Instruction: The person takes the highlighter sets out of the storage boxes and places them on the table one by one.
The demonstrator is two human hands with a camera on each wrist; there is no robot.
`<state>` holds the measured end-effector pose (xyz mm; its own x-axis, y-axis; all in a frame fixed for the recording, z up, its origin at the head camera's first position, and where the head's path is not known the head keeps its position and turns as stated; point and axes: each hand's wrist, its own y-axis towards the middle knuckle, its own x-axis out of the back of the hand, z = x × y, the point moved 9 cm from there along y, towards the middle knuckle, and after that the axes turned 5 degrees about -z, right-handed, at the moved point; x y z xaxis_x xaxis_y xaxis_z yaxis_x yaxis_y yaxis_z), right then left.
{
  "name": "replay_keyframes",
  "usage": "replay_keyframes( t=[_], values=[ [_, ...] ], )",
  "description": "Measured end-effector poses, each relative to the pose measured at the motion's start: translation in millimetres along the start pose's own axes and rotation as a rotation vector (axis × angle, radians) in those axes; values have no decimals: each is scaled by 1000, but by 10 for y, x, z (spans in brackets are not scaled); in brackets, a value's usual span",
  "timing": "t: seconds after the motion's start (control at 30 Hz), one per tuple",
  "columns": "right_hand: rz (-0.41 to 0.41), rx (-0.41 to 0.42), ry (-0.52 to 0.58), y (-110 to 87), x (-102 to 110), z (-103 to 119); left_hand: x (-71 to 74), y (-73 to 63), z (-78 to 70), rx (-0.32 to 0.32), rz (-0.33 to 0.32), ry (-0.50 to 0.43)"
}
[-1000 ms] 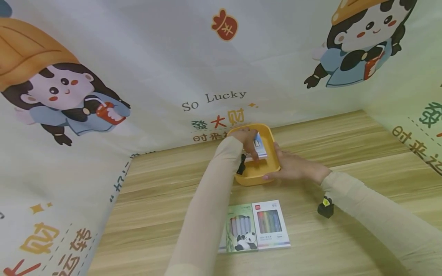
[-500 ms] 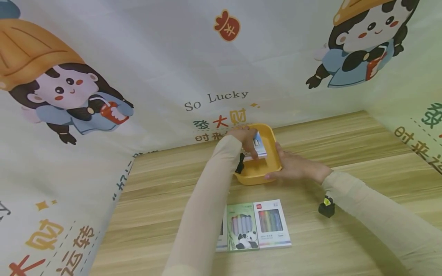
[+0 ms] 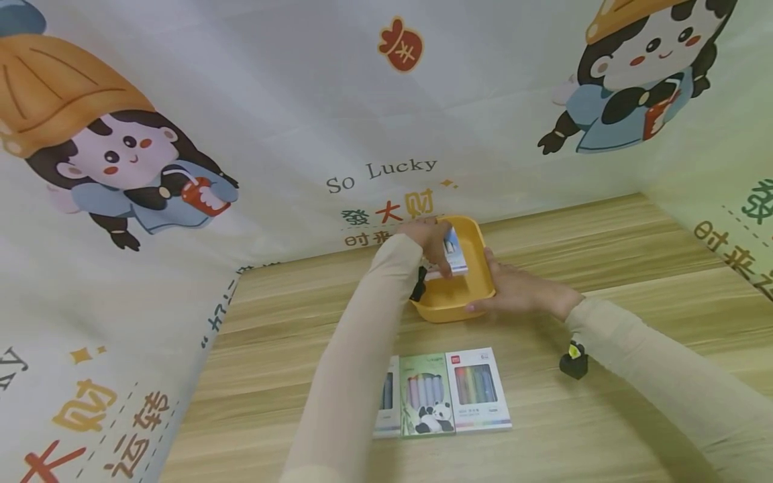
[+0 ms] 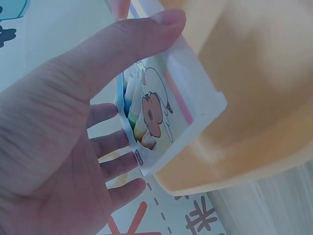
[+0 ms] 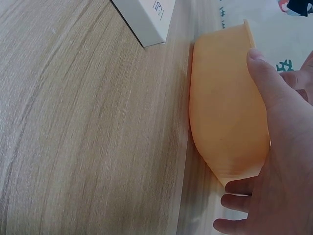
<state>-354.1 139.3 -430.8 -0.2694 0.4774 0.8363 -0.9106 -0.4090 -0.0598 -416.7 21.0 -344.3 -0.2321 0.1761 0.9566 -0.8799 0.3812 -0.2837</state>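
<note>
My left hand [image 3: 425,240] reaches into the yellow plastic bin [image 3: 449,312] and pinches a flat white and blue box of coloured pens [image 3: 456,256]. In the left wrist view, the thumb lies across the box [image 4: 159,105] with fingers behind it. That box is tilted, with a cartoon bird and pen tips on its front. At the bin's near right corner, my right hand [image 3: 522,292] holds its outside, thumb on the front wall and fingers along the side. The right wrist view shows the thumb at the rim and fingers spread at the bin's other end. Part of the bin is hidden behind the left hand.
On the wooden table [image 3: 290,315], nearer me, three pen boxes lie in a row: a white one [image 3: 480,388], a green panda one [image 3: 427,396] and another [image 3: 390,402] partly hidden by the left sleeve. A printed cloth wall [image 3: 284,121] stands behind the bin.
The head view has shifted slightly, so everything sits a little further right. Both hands keep their places, and the box in the left hand looks slightly more tilted.
</note>
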Motion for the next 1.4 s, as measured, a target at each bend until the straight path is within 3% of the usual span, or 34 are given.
replay_keyframes(
  t=[0.47, 0.93, 1.23, 1.4],
  values=[
    [-8, 2, -32, 7, 6, 3, 20, -58, 71, -24, 17, 22],
    [-11, 21, -19, -22, 2, 46, -26, -96, 179, 18, 17, 14],
    [-23, 18, -27, -6, 13, 43, -1, -195, 234, 2, 40, 20],
    [-24, 16, -20, 0, 8, 48, 25, -251, 265, -1, 15, -7]
  ],
)
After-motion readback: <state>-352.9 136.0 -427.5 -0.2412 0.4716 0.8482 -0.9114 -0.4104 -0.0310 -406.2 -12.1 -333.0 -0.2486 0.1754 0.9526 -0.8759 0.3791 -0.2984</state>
